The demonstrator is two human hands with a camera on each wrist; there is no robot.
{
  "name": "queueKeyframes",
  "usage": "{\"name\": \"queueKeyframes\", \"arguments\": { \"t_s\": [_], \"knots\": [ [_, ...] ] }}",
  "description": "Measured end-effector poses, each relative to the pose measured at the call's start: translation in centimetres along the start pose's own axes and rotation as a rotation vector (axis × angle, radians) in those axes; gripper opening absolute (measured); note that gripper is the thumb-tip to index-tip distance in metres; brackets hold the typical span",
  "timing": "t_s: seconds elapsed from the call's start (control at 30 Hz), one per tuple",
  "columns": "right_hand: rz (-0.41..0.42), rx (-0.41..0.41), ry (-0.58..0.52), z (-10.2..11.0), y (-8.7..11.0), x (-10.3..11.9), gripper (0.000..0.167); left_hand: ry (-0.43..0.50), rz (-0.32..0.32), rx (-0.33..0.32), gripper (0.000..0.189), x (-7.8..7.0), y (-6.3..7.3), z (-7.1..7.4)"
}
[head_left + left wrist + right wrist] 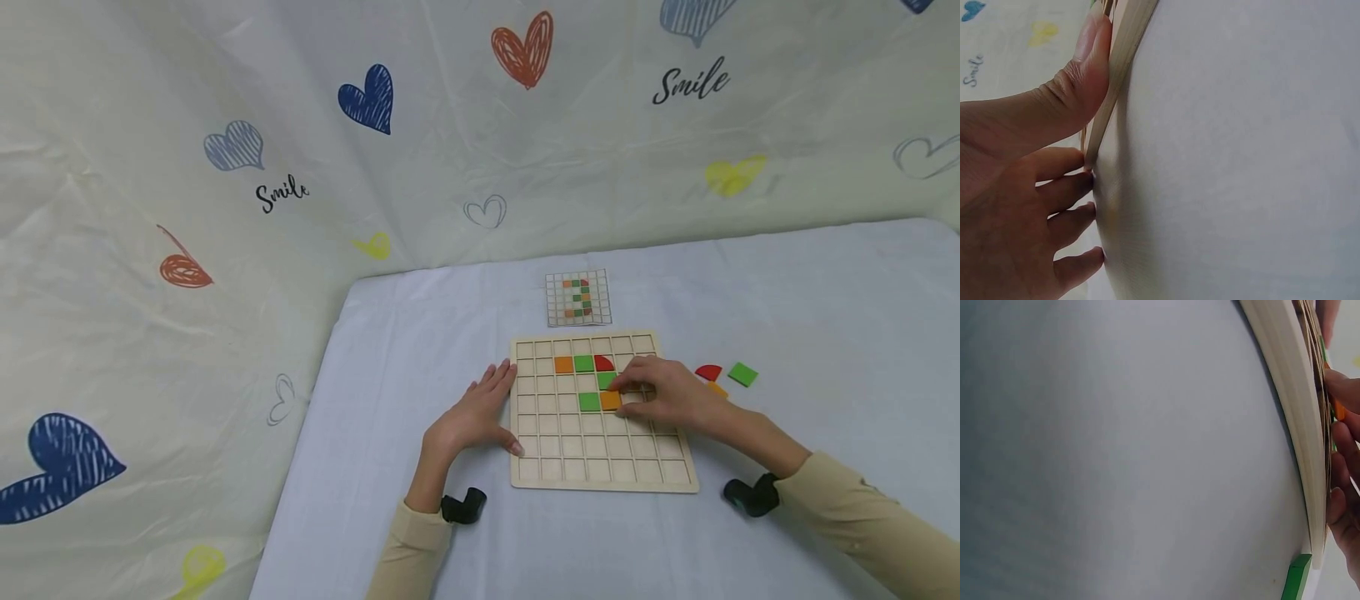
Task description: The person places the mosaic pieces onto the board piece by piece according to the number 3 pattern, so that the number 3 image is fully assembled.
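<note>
A wooden grid board lies flat, with orange, green and red tiles in its cells. My left hand rests at the board's left edge, fingers spread and straight, the thumb on the rim. In the left wrist view, the thumb lies along the wooden edge and the other fingertips reach down to the cloth. Over the board's right side, my right hand pinches an orange square tile beside a green square tile. In the right wrist view, that orange tile shows tilted between thumb and finger.
Behind the board lies a small pattern card with a coloured grid. To the right are a red quarter-circle tile, an orange tile partly behind the right hand, and a green square tile. White cloth covers the table.
</note>
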State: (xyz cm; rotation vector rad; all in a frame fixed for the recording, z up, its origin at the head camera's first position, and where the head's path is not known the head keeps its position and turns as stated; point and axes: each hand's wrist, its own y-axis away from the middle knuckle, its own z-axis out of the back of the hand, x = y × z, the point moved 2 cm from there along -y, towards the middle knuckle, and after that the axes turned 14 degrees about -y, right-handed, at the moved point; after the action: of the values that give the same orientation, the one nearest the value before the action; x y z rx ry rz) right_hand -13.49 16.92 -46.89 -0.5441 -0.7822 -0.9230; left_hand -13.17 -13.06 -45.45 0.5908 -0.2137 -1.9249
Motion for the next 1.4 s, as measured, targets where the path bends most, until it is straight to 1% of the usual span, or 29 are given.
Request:
{"name": "queueKeyframes", "arguments": {
  "t_s": [0.27, 0.5, 0.87, 1.1, 1.23, 1.4],
  "knots": [
    [0.027, 0.001, 0.008, 0.1, 0.3, -0.1, 0.028, -0.006, 0.002, 0.003, 0.126, 0.0, -0.1, -0.2],
    [0.013, 0.009, 0.012, 0.5, 0.6, 0.0, 0.03, -0.008, 0.005, 0.0, 0.127, 0.0, -0.1, -0.2],
    [0.048, -0.044, 0.002, 1.5, 1.8, 0.1, 0.023, -0.009, 0.003, -0.002, 0.126, -0.1, 0.0, -0.1],
    [0.048, -0.077, 0.031, 2.1, 2.7, -0.3, 0.025, 0.001, 0.002, -0.003, 0.127, -0.1, 0.0, -0.1],
    [0.069, -0.094, 0.034, 2.6, 3.2, -0.8, 0.027, 0.005, -0.001, -0.003, 0.126, -0.2, 0.1, 0.0],
    [0.071, -0.119, 0.049, 3.1, 3.9, -1.3, 0.027, 0.014, -0.007, -0.003, 0.126, -0.2, 0.2, 0.0]
  ]
}}
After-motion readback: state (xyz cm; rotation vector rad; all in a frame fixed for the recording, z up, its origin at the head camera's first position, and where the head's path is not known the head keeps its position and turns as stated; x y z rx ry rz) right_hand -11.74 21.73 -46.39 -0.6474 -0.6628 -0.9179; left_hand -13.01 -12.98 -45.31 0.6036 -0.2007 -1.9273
